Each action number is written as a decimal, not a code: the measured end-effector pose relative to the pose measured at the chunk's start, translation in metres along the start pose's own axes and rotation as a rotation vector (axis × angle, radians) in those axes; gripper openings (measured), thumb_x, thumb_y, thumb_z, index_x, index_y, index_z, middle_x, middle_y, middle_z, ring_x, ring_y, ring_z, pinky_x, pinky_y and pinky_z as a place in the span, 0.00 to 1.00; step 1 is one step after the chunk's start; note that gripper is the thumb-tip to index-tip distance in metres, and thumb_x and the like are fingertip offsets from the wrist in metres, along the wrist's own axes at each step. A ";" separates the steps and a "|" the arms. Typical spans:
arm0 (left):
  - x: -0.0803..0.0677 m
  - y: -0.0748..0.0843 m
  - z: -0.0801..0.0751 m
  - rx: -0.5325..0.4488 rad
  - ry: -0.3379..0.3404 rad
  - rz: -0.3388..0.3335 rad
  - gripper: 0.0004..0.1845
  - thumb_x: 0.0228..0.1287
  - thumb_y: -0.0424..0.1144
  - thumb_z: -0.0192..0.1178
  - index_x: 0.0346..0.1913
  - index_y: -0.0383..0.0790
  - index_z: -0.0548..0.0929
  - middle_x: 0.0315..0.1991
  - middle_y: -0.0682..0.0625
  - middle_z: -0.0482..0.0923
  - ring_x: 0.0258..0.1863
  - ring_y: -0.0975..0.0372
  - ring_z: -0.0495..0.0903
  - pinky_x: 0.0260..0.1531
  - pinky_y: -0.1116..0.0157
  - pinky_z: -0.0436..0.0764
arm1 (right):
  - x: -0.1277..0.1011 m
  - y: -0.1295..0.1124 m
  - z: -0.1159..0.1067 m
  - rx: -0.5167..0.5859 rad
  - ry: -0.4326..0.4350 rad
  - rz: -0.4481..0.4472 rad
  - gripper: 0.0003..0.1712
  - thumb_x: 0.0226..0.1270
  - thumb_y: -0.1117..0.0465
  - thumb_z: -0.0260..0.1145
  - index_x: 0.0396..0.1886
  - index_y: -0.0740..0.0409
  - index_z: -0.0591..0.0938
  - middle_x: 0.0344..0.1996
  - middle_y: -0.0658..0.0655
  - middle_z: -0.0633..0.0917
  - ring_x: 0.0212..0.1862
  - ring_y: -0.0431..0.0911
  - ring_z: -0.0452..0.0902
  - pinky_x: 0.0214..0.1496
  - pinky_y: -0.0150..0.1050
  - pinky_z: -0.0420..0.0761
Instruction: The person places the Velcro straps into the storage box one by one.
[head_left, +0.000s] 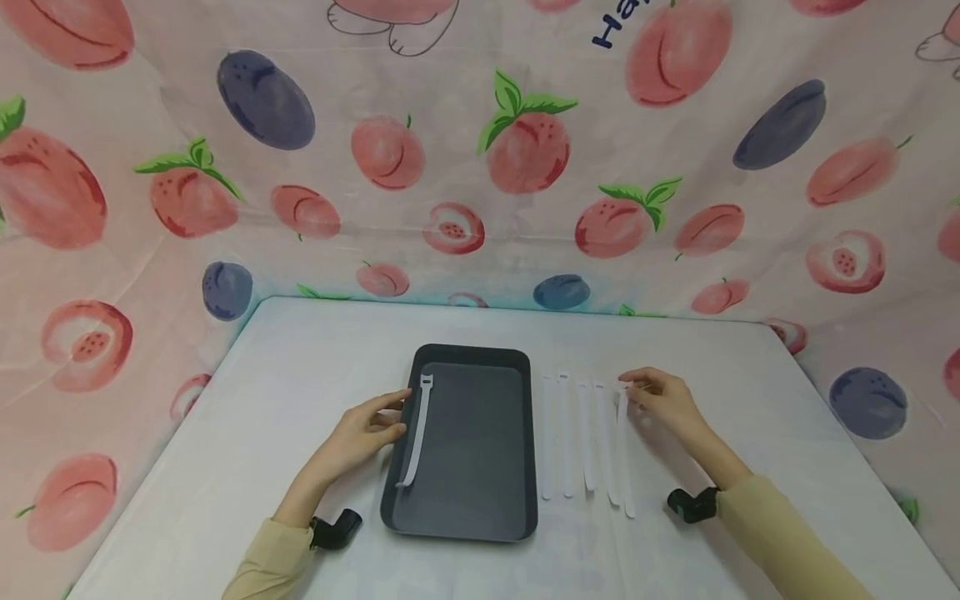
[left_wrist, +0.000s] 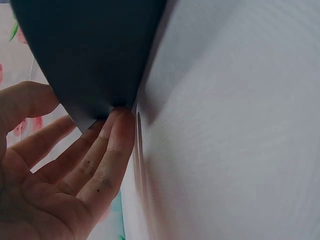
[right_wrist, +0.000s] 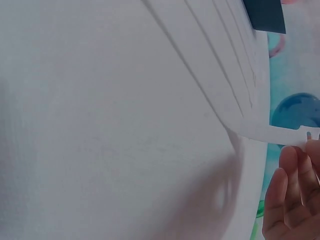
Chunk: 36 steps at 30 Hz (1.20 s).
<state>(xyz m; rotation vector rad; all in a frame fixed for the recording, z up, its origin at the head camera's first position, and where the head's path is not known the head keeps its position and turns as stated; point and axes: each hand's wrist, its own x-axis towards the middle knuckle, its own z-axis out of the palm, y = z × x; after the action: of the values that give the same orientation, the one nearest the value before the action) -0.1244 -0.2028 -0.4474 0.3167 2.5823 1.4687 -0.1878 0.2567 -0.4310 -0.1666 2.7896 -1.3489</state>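
Right wrist: white strap (right_wrist: 275, 134) pinched at slotted end in grip (right_wrist: 294, 197)

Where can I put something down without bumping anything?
Inside the tray, right of its one strap. On the table, there's room behind the tray, and between the left hand and the table's left edge. It's crowded right of the tray: more straps lie side by side up to the right hand, which holds one.
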 end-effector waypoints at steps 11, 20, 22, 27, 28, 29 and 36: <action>0.000 0.002 0.000 0.003 0.004 -0.012 0.28 0.66 0.36 0.60 0.69 0.44 0.69 0.62 0.36 0.73 0.54 0.46 0.81 0.52 0.49 0.78 | -0.011 -0.006 -0.007 0.012 -0.012 -0.017 0.15 0.70 0.62 0.59 0.52 0.65 0.80 0.42 0.67 0.83 0.35 0.36 0.80 0.38 0.28 0.80; 0.001 0.000 0.000 -0.006 0.005 -0.008 0.28 0.66 0.37 0.59 0.69 0.44 0.69 0.62 0.36 0.72 0.54 0.46 0.81 0.52 0.50 0.79 | -0.024 -0.019 -0.014 -0.005 0.015 -0.076 0.14 0.70 0.61 0.60 0.50 0.64 0.81 0.37 0.62 0.84 0.34 0.36 0.81 0.38 0.30 0.80; 0.001 0.000 0.000 -0.010 0.003 -0.007 0.28 0.66 0.37 0.59 0.69 0.44 0.68 0.62 0.36 0.72 0.54 0.46 0.81 0.52 0.50 0.79 | -0.027 -0.020 -0.014 -0.018 0.021 -0.087 0.14 0.69 0.62 0.60 0.50 0.63 0.82 0.35 0.57 0.85 0.33 0.35 0.81 0.37 0.32 0.80; 0.001 0.000 0.000 -0.016 -0.001 -0.008 0.29 0.66 0.36 0.59 0.69 0.44 0.68 0.62 0.35 0.72 0.54 0.45 0.80 0.52 0.50 0.79 | -0.035 -0.022 -0.016 -0.035 0.044 -0.102 0.13 0.70 0.62 0.60 0.50 0.59 0.82 0.31 0.39 0.83 0.34 0.32 0.80 0.38 0.33 0.81; 0.001 0.000 0.000 -0.015 -0.001 -0.009 0.29 0.66 0.36 0.59 0.69 0.44 0.68 0.62 0.35 0.72 0.54 0.45 0.80 0.53 0.50 0.79 | -0.037 -0.023 -0.016 -0.036 0.052 -0.106 0.13 0.69 0.62 0.60 0.50 0.59 0.82 0.31 0.37 0.82 0.34 0.31 0.80 0.38 0.32 0.81; 0.001 0.000 0.000 -0.014 -0.001 -0.010 0.29 0.66 0.36 0.60 0.69 0.44 0.69 0.62 0.35 0.72 0.54 0.45 0.80 0.53 0.50 0.79 | -0.038 -0.024 -0.017 -0.039 0.061 -0.113 0.12 0.69 0.62 0.60 0.50 0.59 0.82 0.31 0.35 0.82 0.34 0.31 0.80 0.38 0.31 0.80; 0.002 0.000 0.000 -0.007 0.004 -0.021 0.28 0.66 0.37 0.60 0.69 0.45 0.69 0.63 0.36 0.72 0.54 0.46 0.81 0.53 0.49 0.78 | -0.051 -0.037 -0.024 -0.037 0.107 -0.144 0.12 0.69 0.62 0.61 0.50 0.59 0.83 0.30 0.35 0.82 0.33 0.30 0.81 0.37 0.26 0.79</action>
<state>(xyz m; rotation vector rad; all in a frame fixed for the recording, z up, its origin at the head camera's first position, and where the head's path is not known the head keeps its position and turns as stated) -0.1260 -0.2022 -0.4478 0.2857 2.5752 1.4729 -0.1359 0.2585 -0.3876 -0.3122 2.9437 -1.3746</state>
